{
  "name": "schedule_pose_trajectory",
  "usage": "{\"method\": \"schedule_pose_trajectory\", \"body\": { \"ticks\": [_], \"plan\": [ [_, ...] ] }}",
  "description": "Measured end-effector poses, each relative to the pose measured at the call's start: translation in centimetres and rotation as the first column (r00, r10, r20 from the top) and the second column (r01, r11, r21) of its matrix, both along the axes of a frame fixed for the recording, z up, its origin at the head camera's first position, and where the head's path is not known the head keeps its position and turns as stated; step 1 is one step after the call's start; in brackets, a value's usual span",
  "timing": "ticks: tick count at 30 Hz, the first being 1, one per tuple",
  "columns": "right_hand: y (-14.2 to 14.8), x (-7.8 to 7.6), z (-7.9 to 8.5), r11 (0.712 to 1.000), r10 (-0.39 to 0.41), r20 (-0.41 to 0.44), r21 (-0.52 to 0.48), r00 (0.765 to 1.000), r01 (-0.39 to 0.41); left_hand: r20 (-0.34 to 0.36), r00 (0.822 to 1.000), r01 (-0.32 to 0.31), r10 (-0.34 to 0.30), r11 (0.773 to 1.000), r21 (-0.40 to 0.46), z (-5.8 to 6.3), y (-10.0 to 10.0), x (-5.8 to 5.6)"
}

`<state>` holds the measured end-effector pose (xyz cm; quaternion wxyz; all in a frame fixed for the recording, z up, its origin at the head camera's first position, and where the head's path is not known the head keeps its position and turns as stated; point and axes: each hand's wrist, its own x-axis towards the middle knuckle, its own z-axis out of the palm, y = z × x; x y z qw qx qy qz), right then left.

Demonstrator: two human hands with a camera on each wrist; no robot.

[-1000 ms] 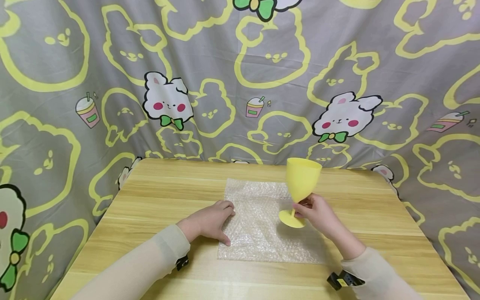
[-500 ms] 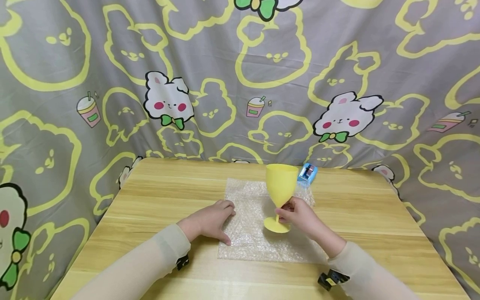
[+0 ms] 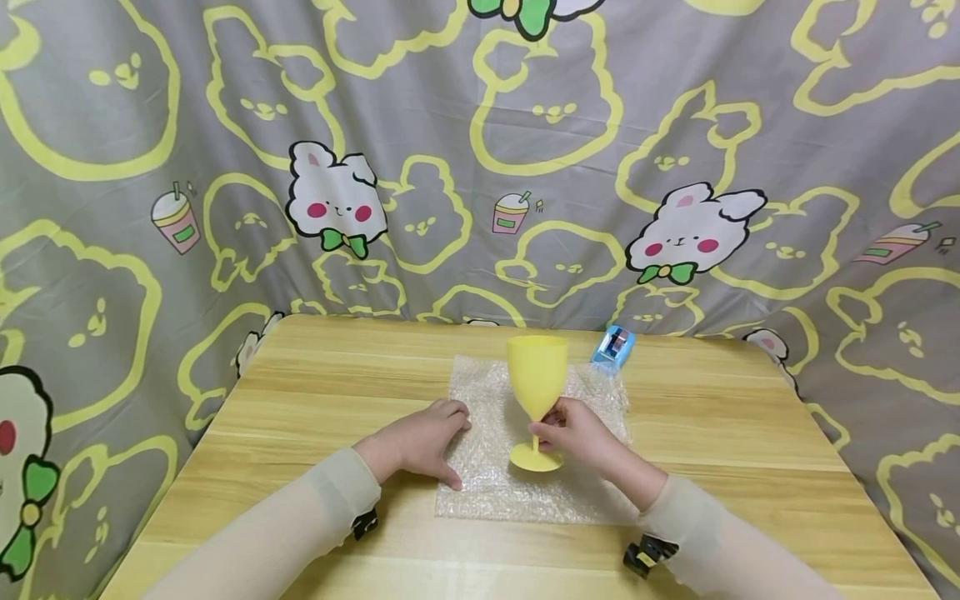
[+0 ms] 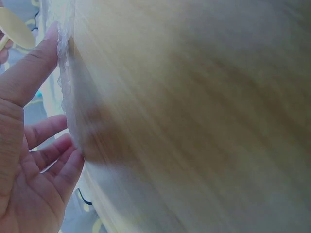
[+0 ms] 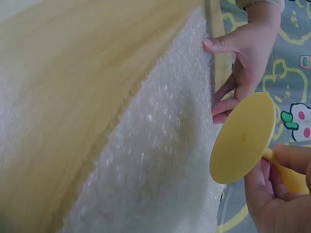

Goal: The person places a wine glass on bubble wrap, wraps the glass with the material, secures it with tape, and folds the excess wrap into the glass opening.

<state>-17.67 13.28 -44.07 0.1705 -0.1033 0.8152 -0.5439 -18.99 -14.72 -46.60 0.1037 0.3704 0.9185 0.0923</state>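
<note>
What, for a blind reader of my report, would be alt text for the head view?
A right hand holds a yellow goblet upright by its stem above bubble wrap on a wood-grain table. The left hand touches the wrap's left edge. A small blue object, kind unclear, lies by its far right corner, before a rabbit-print curtain.
</note>
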Motion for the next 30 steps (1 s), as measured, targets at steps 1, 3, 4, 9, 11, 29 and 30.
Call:
{"method": "schedule_pose_trajectory", "body": {
  "ticks": [1, 3, 4, 9, 11, 29, 30],
  "plan": [
    [-0.1, 0.0, -0.1, 1.0, 0.004, 0.005, -0.004, 1.0, -0.004, 0.0, 1.0, -0.001, 0.001, 1.0, 0.001, 0.0, 0.0, 0.0],
    [-0.4, -0.1, -0.3, 1.0, 0.005, 0.011, -0.004, 1.0, -0.005, 0.002, 1.0, -0.004, 0.004, 1.0, 0.003, 0.0, 0.0, 0.0],
    [-0.6, -0.1, -0.4, 1.0, 0.005, 0.014, -0.003, 1.0, -0.005, 0.002, 1.0, -0.004, 0.004, 1.0, 0.004, -0.1, 0.0, 0.0],
    [-1.2, -0.3, -0.8, 1.0, 0.008, 0.023, -0.002, 1.0, -0.008, -0.001, 1.0, -0.002, 0.002, 1.0, 0.003, -0.1, 0.1, 0.0],
    [-1.6, -0.2, -0.9, 1.0, 0.016, 0.028, -0.013, 0.999, -0.015, -0.002, 1.0, -0.001, 0.001, 1.0, 0.001, -0.1, 0.1, -0.1],
    [-5.1, -0.3, -1.6, 0.994, 0.03, 0.208, -0.105, 0.978, -0.008, 0.01, 1.0, -0.011, 0.011, 1.0, 0.001, -0.3, 0.2, -0.2],
    [-5.2, -0.3, -1.7, 0.994, 0.03, 0.215, -0.112, 0.976, -0.006, 0.014, 1.0, -0.013, 0.013, 1.0, 0.002, -0.3, 0.2, -0.2]
  ]
}}
